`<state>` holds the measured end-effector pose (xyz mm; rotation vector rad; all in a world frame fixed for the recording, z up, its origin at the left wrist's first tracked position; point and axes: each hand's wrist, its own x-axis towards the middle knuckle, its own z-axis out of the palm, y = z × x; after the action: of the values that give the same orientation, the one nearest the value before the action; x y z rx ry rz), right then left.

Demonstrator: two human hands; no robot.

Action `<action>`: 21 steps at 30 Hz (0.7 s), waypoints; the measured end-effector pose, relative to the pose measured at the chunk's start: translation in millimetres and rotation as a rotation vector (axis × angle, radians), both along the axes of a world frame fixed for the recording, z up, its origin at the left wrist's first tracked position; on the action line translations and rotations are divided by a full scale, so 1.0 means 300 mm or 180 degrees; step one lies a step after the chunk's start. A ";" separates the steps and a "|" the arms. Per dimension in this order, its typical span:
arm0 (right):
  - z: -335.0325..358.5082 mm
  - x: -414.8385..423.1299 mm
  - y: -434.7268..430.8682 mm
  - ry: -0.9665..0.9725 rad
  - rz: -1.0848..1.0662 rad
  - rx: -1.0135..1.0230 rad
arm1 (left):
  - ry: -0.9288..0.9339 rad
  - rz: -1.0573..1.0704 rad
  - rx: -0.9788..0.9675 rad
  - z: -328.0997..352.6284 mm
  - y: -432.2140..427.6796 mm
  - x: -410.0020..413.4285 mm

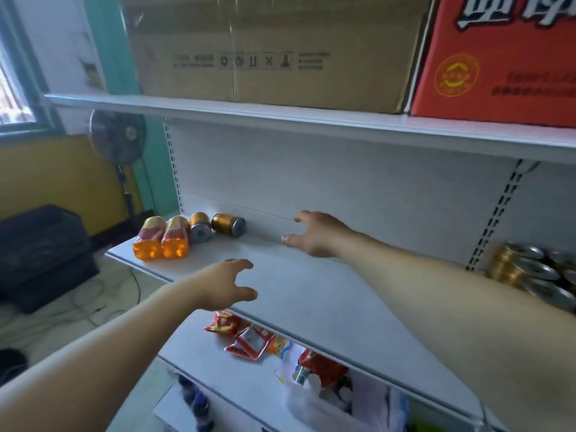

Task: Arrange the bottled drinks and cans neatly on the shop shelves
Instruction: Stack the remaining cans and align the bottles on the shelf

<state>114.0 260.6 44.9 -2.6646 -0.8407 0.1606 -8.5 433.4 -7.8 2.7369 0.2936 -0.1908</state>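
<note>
While both hover spread and empty, the toppled can [228, 225] lies beyond my left hand [225, 282], end-on to my right hand [314, 233].

On the middle shelf [311, 285], two bottles [149, 241] lie at the left end, with two cans [228, 225] just right of them. A can pile [530, 272] sits far right. Boxes [265, 48] stand on the top shelf [280, 115], and packets [243, 335] lie on the lower shelf [199, 353].

To your left, daylight comes through a window [12, 98] near a teal pillar [124, 73]. Below it you have a yellow wall [56, 176], a standing fan [120, 141], a black crate [43, 254] and loose cables [93, 313] on the pale floor [46, 335].
</note>
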 end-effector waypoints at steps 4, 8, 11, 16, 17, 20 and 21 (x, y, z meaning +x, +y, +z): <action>-0.031 0.070 0.218 0.0079 0.0163 -0.0034 | 0.0002 0.0352 -0.0033 -0.031 0.198 0.036; -0.071 0.168 0.439 0.0145 0.0318 0.0038 | -0.0066 0.0722 0.0002 -0.061 0.395 0.085; -0.100 0.256 0.631 0.0284 0.0452 0.0061 | -0.0065 0.0910 0.0094 -0.076 0.534 0.122; -0.155 0.345 0.937 0.0339 0.0696 -0.0082 | -0.0108 0.1168 0.0172 -0.106 0.743 0.146; -0.169 0.355 0.991 0.0355 0.0718 -0.0092 | -0.0143 0.1230 0.0121 -0.116 0.788 0.151; -0.221 0.365 1.139 0.0411 0.0777 -0.0185 | -0.0212 0.1410 0.0032 -0.144 0.907 0.184; -0.240 0.367 1.185 0.0401 0.0778 -0.0235 | -0.0228 0.1486 -0.0008 -0.154 0.945 0.205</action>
<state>224.1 616.1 -26.9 -2.5780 -1.1356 0.4218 53.0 716.8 -54.0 2.5778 0.8918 0.0344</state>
